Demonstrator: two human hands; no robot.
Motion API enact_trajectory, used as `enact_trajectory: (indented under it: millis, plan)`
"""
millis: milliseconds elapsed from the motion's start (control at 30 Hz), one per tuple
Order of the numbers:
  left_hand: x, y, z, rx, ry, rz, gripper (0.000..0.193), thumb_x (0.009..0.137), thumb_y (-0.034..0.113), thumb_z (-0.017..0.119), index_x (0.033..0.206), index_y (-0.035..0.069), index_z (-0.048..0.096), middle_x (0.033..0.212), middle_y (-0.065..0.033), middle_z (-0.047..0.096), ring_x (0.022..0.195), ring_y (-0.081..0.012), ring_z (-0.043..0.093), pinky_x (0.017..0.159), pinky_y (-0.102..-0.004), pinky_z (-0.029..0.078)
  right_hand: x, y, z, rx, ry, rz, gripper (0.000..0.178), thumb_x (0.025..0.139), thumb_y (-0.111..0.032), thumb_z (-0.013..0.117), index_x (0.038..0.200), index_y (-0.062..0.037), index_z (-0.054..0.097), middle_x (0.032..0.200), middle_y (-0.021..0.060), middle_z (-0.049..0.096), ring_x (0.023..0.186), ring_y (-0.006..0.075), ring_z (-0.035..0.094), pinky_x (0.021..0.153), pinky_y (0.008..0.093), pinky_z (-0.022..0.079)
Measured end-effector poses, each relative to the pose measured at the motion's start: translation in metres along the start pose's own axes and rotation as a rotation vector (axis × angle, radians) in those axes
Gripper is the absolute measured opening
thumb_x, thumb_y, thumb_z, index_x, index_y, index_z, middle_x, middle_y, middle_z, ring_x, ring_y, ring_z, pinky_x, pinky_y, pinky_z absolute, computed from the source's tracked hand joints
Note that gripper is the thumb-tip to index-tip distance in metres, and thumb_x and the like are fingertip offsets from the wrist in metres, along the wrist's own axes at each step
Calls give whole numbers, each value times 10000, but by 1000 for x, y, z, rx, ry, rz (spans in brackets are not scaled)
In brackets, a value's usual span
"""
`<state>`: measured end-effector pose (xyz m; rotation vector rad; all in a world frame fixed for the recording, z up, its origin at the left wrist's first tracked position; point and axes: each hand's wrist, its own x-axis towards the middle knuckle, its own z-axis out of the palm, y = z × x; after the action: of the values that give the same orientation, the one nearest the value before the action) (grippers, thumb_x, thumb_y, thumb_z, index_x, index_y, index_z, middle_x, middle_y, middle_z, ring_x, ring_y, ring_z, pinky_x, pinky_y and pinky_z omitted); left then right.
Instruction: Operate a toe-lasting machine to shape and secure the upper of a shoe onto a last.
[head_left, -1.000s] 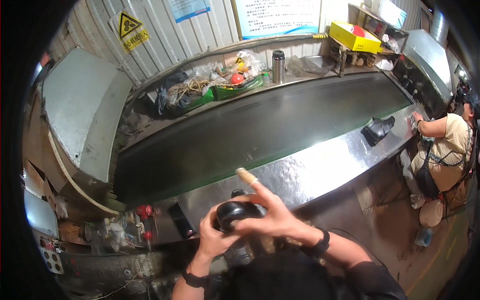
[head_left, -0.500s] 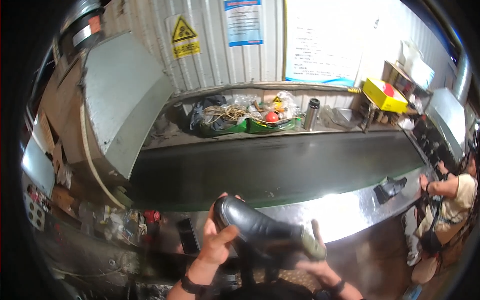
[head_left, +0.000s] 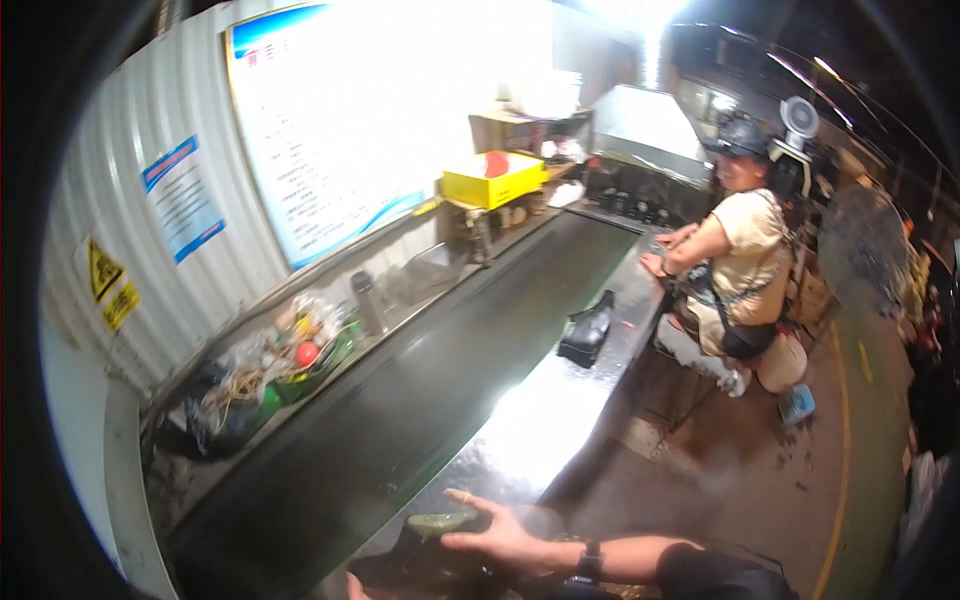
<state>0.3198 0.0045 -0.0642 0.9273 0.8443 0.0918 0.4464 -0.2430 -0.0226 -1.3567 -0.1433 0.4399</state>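
A black boot (head_left: 415, 562) is held low at the front, dark and partly blurred, with an olive-green end (head_left: 442, 522) facing up. My right hand (head_left: 500, 535) grips it by that end, thumb and forefinger on either side of the green part. Of my left hand (head_left: 357, 588) only a little shows at the lower edge, against the boot's left side; the rest is cut off. Farther up the metal ledge (head_left: 520, 425) lies another black boot (head_left: 588, 330), beside the dark conveyor belt (head_left: 400, 385).
A co-worker (head_left: 745, 250) sits at the far right end, hands on the ledge. Behind the belt stand a yellow box (head_left: 490, 182), a steel flask (head_left: 368, 303) and green-edged bags of scraps (head_left: 270, 375). A metal hood (head_left: 645, 125) covers the far end.
My view has swung to the right, bringing the co-worker and far end into fuller sight. The held boot now sits lower in view, and my left hand is mostly out of the picture.
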Motion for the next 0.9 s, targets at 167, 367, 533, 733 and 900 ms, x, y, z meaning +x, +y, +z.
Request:
enact_trajectory:
  millis: [167, 367, 533, 733, 900]
  plan:
    - [10, -47, -52, 174, 113, 157, 669, 912, 39, 673, 1494, 34, 342, 1349, -257, 521, 1185, -372, 585, 977, -473, 523, 114, 74, -105, 143, 393, 87, 525, 755, -176, 847, 1190, 37, 643, 1011, 109, 714, 898, 172, 678, 797, 331, 574]
    - [-3, -61, -61, 296, 244, 164, 728, 917, 31, 645, 1531, 91, 257, 1341, -251, 507, 1152, -376, 582, 969, -494, 512, 286, 53, -244, 478, 1017, -121, 687, 796, -216, 808, 1364, -26, 472, 864, 95, 666, 728, 202, 635, 688, 371, 543]
    - [-18, -82, -98, 316, 219, 199, 709, 926, 38, 644, 1525, 94, 270, 1298, -203, 537, 1129, -336, 579, 948, -465, 517, 237, 89, -113, -237, 230, -172, 472, 907, -170, 656, 1355, -54, 560, 869, 109, 703, 745, 180, 666, 749, 359, 560]
    - [1, -81, -98, 484, 126, 31, 623, 922, 30, 660, 1474, 64, 374, 1185, -146, 599, 1072, -276, 594, 912, -390, 505, 129, 173, -79, -657, -239, -295, 323, 983, -290, 611, 1185, -49, 688, 1147, 164, 698, 1149, 309, 630, 1084, 417, 444]
    - [34, -51, -109, 1167, -52, 178, 548, 903, 130, 705, 1394, 18, 489, 1199, -176, 644, 1073, -247, 630, 923, -358, 514, 111, 165, -80, -705, -205, -570, 280, 1047, -257, 496, 1179, -66, 653, 1183, 128, 654, 1148, 311, 598, 1086, 411, 447]
